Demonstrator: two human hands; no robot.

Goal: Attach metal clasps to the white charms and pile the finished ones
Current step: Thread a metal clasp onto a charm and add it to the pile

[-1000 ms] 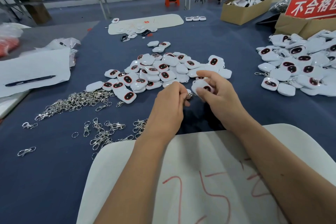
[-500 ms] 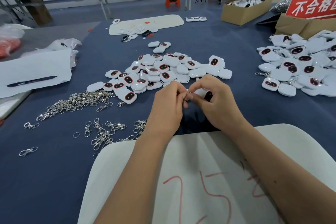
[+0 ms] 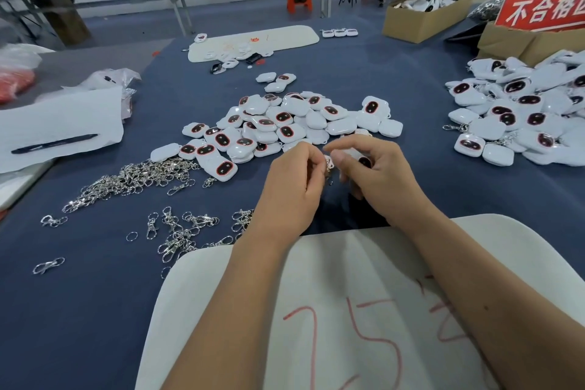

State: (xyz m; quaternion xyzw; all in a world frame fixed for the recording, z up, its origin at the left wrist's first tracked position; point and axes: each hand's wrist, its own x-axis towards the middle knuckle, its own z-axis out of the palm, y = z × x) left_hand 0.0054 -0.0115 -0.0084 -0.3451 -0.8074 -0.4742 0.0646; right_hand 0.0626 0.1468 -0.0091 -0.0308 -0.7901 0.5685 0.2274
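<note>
Above the worktop [image 3: 95,310], left hand [image 3: 289,190] pinches a metal clasp [image 3: 328,166], right hand [image 3: 376,174] curls round a white charm [image 3: 361,159]; best keep the charm steady so the ring threads its loop.

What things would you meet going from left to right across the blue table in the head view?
Black pen → heap of metal clasps → middle pile of white charms → right pile of charms with clasps.
</note>
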